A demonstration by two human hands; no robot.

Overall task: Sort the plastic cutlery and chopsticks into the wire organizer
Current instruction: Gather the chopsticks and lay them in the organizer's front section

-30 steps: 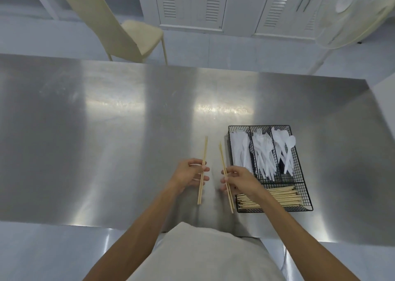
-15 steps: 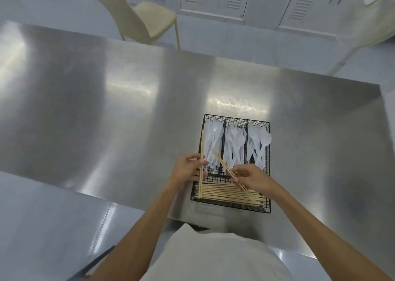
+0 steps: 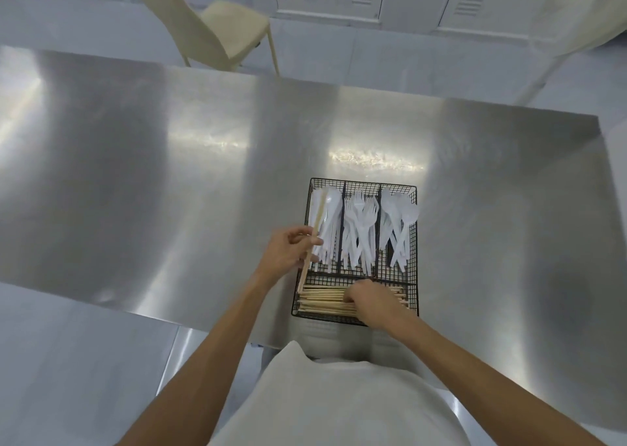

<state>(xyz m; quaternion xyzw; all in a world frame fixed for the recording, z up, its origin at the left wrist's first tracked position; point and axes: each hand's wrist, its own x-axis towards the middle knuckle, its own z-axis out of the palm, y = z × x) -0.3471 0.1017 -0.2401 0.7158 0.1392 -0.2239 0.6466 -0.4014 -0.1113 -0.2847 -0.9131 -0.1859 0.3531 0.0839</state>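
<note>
Task looks nearly done, judging by the layout. Landmark: the black wire-mesh organizer (image 3: 414,276), sitting at the near edge of the brushed stainless-steel surface (image 3: 169,174). Its nearest, crosswise compartment holds the stack of pale wooden chopsticks (image 3: 322,301), lying flat and parallel. The right hand (image 3: 368,298) is palm-down on that stack, fingers curled in among the sticks; can't tell whether it's gripping one or just pressing them level. The left hand (image 3: 288,253) is at the organizer's left edge, thumb and fingers pinched closed around one loose wooden chopstick (image 3: 314,238), which runs lengthwise, near tip over the chopstick compartment, far end blurred above the left slot. That stick is the only item visibly not filed; it needs turning crosswise and dropping in. Further back, three lengthwise slots: white plastic knives (image 3: 327,228) left, white plastic forks (image 3: 359,228) middle, white plastic spoons (image 3: 398,228) right, all filled. No stray cutlery visible on the surface beyond the organizer.
</note>
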